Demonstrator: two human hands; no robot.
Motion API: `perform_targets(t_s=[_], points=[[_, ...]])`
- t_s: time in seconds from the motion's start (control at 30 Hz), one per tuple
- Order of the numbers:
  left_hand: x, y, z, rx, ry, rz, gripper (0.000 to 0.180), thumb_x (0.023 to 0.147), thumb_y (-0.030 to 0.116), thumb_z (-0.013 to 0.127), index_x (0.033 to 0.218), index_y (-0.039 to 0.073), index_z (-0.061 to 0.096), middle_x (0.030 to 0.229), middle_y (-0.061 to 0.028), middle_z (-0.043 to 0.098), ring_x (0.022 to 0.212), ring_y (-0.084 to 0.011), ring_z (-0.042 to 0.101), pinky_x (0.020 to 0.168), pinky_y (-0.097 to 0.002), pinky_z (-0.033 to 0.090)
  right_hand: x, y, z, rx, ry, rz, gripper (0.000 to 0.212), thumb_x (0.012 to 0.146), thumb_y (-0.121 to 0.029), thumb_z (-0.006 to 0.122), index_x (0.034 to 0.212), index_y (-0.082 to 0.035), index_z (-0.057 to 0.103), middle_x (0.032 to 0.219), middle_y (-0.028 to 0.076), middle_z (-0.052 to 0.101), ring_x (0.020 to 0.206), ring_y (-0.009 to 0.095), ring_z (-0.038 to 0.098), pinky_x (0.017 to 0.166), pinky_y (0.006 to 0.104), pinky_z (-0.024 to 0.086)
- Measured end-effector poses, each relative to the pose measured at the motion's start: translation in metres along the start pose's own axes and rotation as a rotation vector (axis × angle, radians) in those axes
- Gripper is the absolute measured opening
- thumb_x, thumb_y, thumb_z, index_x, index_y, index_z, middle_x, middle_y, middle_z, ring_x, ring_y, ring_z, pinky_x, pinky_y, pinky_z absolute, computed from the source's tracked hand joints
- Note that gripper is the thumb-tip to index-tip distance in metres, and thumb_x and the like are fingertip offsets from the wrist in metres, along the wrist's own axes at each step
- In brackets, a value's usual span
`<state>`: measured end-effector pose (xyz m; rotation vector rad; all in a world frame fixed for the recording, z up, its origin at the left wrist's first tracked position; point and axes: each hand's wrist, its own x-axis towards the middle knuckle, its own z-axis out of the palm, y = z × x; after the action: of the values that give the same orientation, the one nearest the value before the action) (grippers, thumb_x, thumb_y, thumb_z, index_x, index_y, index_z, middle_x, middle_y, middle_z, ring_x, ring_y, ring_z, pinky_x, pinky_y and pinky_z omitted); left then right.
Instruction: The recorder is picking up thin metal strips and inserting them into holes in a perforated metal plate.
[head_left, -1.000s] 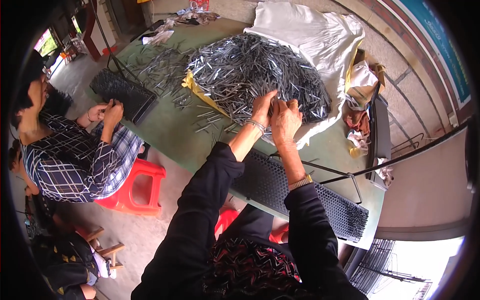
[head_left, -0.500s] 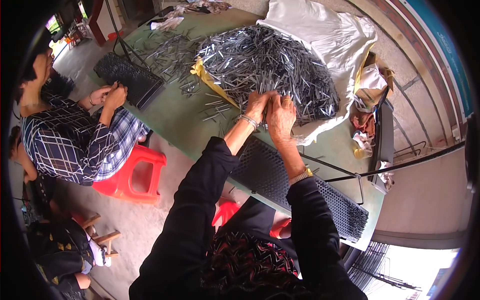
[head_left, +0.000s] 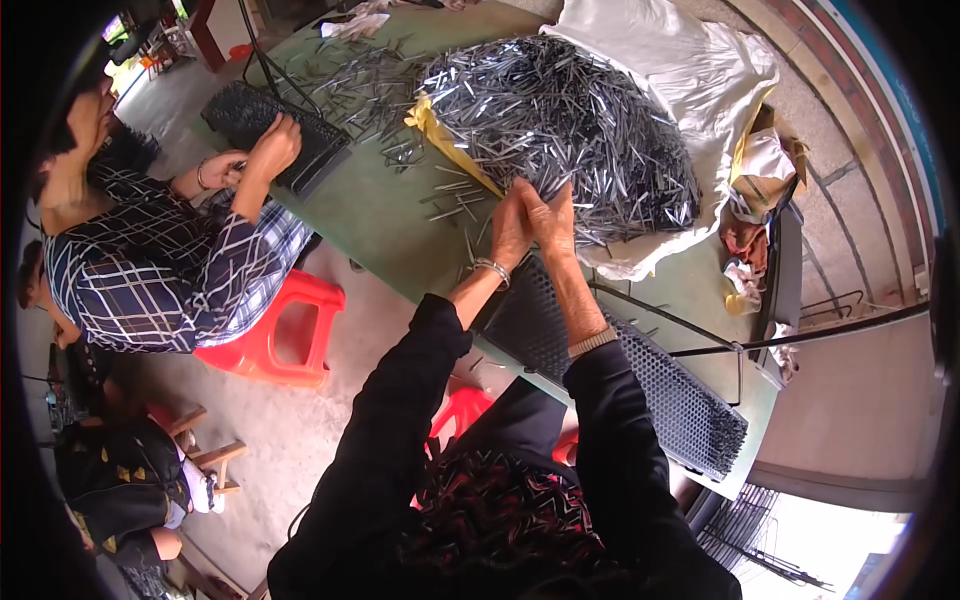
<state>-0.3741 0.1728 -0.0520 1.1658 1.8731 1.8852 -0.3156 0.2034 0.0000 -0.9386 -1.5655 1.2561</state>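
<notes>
Metal rods (head_left: 560, 130), hands now pressed together

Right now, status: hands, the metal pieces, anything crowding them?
Left hand and right hand pressed together at edge of metal-pin pile. Whether they grip pins, cannot tell. Black perforated tray below wrists. Co-worker's hands apart, on another tray.

Soft, even daylight fills the scene, with faint shadows. Glare whitens the lower right corner. Fisheye bending and a black rim distort the edges.
</notes>
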Motion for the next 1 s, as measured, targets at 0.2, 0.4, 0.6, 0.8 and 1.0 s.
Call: perform_targets(t_s=[0.2,0.4,0.6,0.8,1.0], points=[[-0.015,-0.005,-0.008,-0.016,0.042,0.217,0.026,0.082,0.013,0.066,0.101,0.003,0.053,0.083,-0.0182,0.061,0.081,-0.0386,0.061,0.068,-0.0399,0.048,-0.011,0.027,0.012,-0.021,0.133,0.006,0.048,0.079,-0.021,0.074,0.113,0.006,0.053,0.100,0.014,0.064,0.090,0.020,0.059,0.080,0.0329,0.049],[-0.039,-0.008,-0.028,-0.106,-0.062,0.029,0.045,0.079,0.018,0.070,0.116,0.005,0.049,0.096,-0.0224,0.064,0.092,-0.0409,0.062,0.073,-0.0437,0.049,-0.031,0.010,0.023,0.343,0.105,0.153,0.023,0.085,-0.011,0.065,0.105,0.000,0.059,0.092,0.006,0.065,0.078,0.011,0.056,0.068,0.0272,0.046],[-0.036,-0.002,-0.025,0.030,-0.136,-0.079,0.052,0.078,0.022,0.072,0.120,0.007,0.047,0.093,-0.0223,0.065,0.092,-0.0412,0.062,0.074,-0.0456,0.048,-0.031,0.008,0.022,0.523,0.116,0.154,0.019,0.085,-0.005,0.063,0.104,-0.004,0.060,0.076,-0.004,0.056,0.061,0.003,0.044,0.051,0.0197,0.034],[-0.035,-0.007,-0.035,-0.099,-0.103,-0.021,0.053,0.079,0.021,0.070,0.124,0.007,0.046,0.093,-0.0221,0.065,0.093,-0.0407,0.062,0.074,-0.0434,0.049,-0.040,-0.027,0.026,0.372,-0.036,0.142,0.012,0.087,-0.008,0.062,0.096,-0.001,0.062,0.071,-0.003,0.055,0.060,0.005,0.045,0.052,0.0217,0.036],[-0.035,-0.013,-0.027,0.055,-0.185,0.047,0.050,0.083,0.021,0.065,0.125,0.006,0.045,0.103,-0.0222,0.062,0.099,-0.0404,0.059,0.077,-0.0422,0.049,-0.039,0.006,0.014,0.024,0.013,0.004,0.026,0.092,-0.021,0.057,0.088,0.004,0.061,0.072,0.009,0.061,0.067,0.018,0.053,0.065,0.0313,0.044]])
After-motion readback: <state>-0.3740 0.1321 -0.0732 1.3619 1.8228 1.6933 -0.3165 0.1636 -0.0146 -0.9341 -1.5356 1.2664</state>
